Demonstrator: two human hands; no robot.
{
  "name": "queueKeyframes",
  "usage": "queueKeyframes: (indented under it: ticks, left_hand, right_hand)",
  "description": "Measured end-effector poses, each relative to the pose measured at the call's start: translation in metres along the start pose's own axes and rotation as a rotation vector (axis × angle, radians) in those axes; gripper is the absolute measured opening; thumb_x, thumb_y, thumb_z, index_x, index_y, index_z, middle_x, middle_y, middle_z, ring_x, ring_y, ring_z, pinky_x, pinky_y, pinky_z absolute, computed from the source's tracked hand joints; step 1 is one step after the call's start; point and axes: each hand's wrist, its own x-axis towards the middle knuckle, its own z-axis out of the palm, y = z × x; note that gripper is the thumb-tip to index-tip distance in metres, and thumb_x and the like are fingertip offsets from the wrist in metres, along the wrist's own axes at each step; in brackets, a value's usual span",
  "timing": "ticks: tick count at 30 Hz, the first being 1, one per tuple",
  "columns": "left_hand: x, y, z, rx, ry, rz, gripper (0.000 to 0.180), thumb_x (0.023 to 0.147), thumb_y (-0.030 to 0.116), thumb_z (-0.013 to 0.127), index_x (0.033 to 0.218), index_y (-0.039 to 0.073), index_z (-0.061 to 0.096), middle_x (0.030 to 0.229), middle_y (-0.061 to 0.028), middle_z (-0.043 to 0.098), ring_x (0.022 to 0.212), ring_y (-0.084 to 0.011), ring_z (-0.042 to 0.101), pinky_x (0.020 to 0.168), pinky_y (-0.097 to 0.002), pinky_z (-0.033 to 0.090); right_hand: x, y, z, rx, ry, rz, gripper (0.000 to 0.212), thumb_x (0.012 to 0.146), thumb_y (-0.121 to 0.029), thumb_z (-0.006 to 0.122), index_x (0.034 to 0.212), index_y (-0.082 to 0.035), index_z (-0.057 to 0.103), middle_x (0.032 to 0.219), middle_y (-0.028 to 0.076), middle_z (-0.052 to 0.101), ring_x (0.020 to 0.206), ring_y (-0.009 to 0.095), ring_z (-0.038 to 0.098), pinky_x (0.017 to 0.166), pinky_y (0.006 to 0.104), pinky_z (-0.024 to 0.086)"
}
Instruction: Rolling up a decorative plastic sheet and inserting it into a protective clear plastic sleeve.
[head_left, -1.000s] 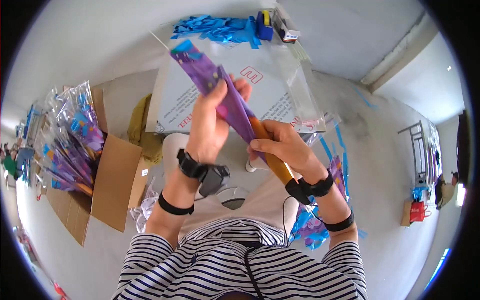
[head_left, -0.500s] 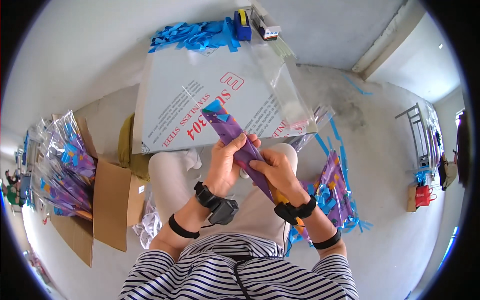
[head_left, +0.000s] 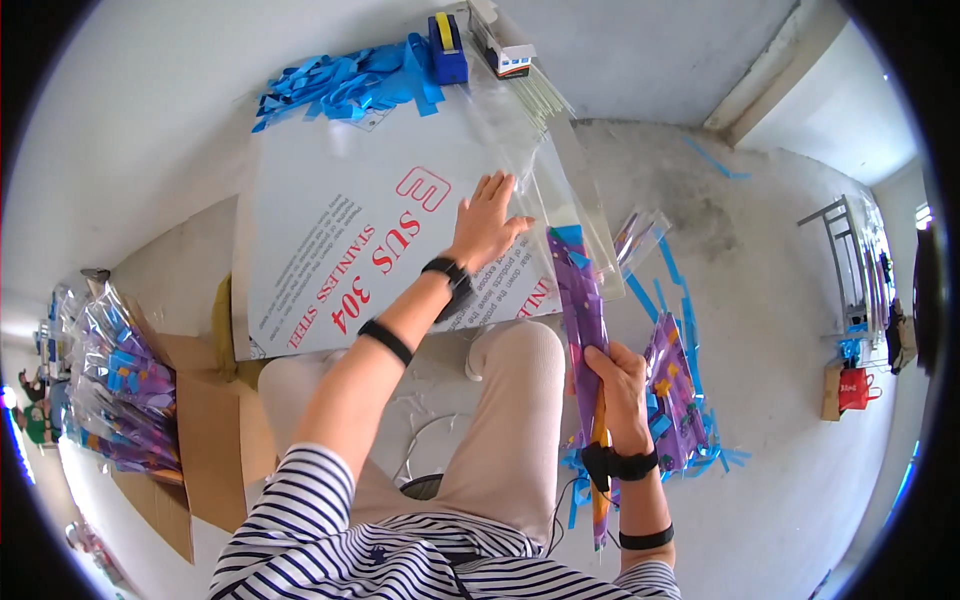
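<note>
My left hand (head_left: 487, 225) reaches out over the table with its fingers spread, beside a stack of clear plastic sleeves (head_left: 566, 190) along the right edge. Nothing is in it. My right hand (head_left: 622, 385) grips a long, narrow folded purple patterned sheet (head_left: 576, 300). The sheet has a bright blue tip at its far end and orange patches lower down. It points away from me, its tip close to the sleeves; whether they touch I cannot tell.
Blue ribbon strips (head_left: 345, 82), a blue tape dispenser (head_left: 448, 50) and a small white box (head_left: 503, 45) lie along the table's (head_left: 300, 200) far side. A cardboard box (head_left: 222, 430) with wrapped purple pieces (head_left: 130, 385) stands left. More purple pieces (head_left: 675, 400) and ribbons lie right.
My left hand has let go of the folded purple sheet and stretched forward over the table toward the sleeves. My right hand has carried the sheet to the right.
</note>
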Motion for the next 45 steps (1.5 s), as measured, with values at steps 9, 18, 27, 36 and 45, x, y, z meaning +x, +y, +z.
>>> queueKeyframes:
  ticks: [9,18,27,36,45]
  left_hand:
    - [-0.028,-0.047,-0.013,0.358,-0.273,0.11,0.065,0.088,0.051,0.07,0.136,0.009,0.057,0.149,-0.003,0.049,0.141,-0.0213,0.042,0.109,-0.0801,0.015]
    - [-0.196,-0.074,-0.088,0.23,-0.068,0.055,0.036,0.077,0.03,0.082,0.102,0.008,0.069,0.12,-0.0034,0.063,0.118,-0.0254,0.057,0.106,-0.0606,0.033]
    - [-0.191,-0.054,-0.037,0.032,0.219,-0.125,0.015,0.077,0.008,0.077,0.085,0.01,0.065,0.089,-0.0051,0.061,0.087,-0.0283,0.062,0.075,-0.046,0.047]
    - [-0.204,-0.044,-0.043,-0.129,0.407,-0.162,0.008,0.081,0.006,0.071,0.087,0.009,0.066,0.084,-0.0096,0.061,0.079,-0.0333,0.064,0.068,-0.0456,0.05]
    - [-0.196,-0.038,-0.033,-0.206,0.332,-0.228,0.002,0.082,0.005,0.068,0.083,0.003,0.069,0.086,-0.0115,0.064,0.08,-0.032,0.065,0.069,-0.0415,0.051]
  right_hand:
    - [0.004,0.024,-0.031,0.025,0.096,-0.005,0.022,0.099,-0.014,0.062,0.097,0.008,0.068,0.077,0.013,0.07,0.058,0.017,0.068,0.055,0.028,0.059]
    - [-0.001,0.011,0.016,-0.049,-0.069,0.046,0.022,0.099,-0.013,0.061,0.099,0.008,0.067,0.077,0.012,0.068,0.06,0.017,0.067,0.056,0.0287,0.057]
    - [0.056,0.007,0.108,-0.112,-0.407,0.139,0.023,0.098,-0.015,0.063,0.1,0.008,0.066,0.08,0.014,0.07,0.058,0.019,0.067,0.055,0.0292,0.059]
    - [0.113,0.039,0.149,-0.247,-0.357,0.186,0.019,0.094,-0.009,0.068,0.093,0.01,0.065,0.08,0.014,0.066,0.06,0.023,0.07,0.052,0.0341,0.06]
    - [0.133,0.06,0.165,-0.12,-0.362,0.216,0.019,0.091,-0.004,0.069,0.089,0.014,0.064,0.078,0.02,0.068,0.058,0.028,0.07,0.048,0.037,0.061]
